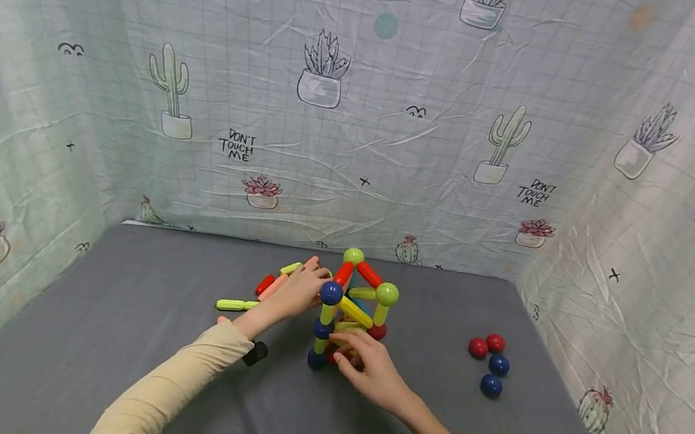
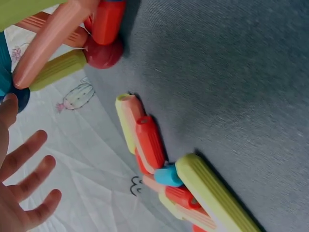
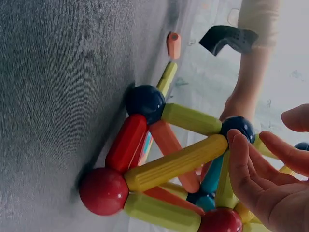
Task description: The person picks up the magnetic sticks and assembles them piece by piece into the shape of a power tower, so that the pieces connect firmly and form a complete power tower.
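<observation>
A ball-and-stick construction toy frame [image 1: 326,314] stands upright on the table, with blue, red and green balls joined by coloured sticks. At its far left side is my left hand [image 1: 295,291], fingers extended. In the left wrist view that hand [image 2: 19,198] has its fingers spread, one fingertip right at a blue ball [image 2: 22,98] of the frame. My right hand [image 1: 375,373] is at the near lower right side. The right wrist view shows its fingertip on a blue ball [image 3: 238,126] where a yellow stick [image 3: 178,163] ends, with the thumb held apart.
Loose sticks lie in a pile left of the frame, among them a green stick [image 1: 235,305] and a red stick [image 1: 265,284]. Several loose balls, including a blue ball [image 1: 491,385] and a red ball [image 1: 479,348], sit at the right. A patterned cloth [image 1: 340,171] surrounds the grey table [image 1: 166,369].
</observation>
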`<state>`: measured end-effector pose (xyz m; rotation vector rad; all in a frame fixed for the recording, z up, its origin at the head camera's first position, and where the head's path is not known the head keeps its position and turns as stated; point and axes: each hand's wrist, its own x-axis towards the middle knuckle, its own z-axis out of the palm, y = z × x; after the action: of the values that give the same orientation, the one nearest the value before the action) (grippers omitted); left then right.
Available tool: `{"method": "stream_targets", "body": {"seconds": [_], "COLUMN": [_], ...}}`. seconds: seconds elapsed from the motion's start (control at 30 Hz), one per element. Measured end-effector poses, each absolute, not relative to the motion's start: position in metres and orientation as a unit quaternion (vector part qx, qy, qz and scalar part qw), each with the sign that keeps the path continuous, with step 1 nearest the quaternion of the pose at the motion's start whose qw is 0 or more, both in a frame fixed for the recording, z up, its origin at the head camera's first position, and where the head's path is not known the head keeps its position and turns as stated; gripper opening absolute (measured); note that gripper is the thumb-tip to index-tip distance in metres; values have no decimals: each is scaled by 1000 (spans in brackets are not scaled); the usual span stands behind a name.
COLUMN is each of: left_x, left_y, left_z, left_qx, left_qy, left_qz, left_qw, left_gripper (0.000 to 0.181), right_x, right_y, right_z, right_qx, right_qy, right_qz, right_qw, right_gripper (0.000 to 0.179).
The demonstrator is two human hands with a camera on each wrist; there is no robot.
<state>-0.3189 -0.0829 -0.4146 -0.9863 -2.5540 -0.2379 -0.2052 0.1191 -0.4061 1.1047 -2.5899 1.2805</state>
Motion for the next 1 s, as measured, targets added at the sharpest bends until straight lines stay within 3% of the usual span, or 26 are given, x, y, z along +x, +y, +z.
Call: {"method": "stream_targets", "body": {"seconds": [0.2, 0.4, 0.5, 0.6, 0.8, 1.0], "left_x": [-326, -337, -342, -345, -349, -348], "left_y": [-103, -138, -153, -164, -175, -180], "left_z": [-423, -441, -448, -455, -463, -465], "left_qx": [-348, -304, -269, -232, -186, -161], "left_qy": [-910, -922, -937, -952, -972, -983], "left_qz": [-90, -78, -72, -63, -62, -60], "left_qw": [207, 227, 213, 191, 132, 67], "left_gripper": [32, 29, 23, 27, 36, 30], "right_x": [-209, -207, -207, -209, -213, -214], "right_y": [128, 139, 143, 146, 150, 148], "right_z": [-403, -383, -369, -362, -358, -360], "right_qx": [364, 368, 353, 314, 252, 258], "right_qy": [-834, -788, -764, -760, -790, -809], "right_qz": [409, 444, 460, 472, 471, 464], "right_qw": [73, 215, 283, 317, 301, 253], "right_gripper": [25, 24, 24, 25, 33, 45]}}
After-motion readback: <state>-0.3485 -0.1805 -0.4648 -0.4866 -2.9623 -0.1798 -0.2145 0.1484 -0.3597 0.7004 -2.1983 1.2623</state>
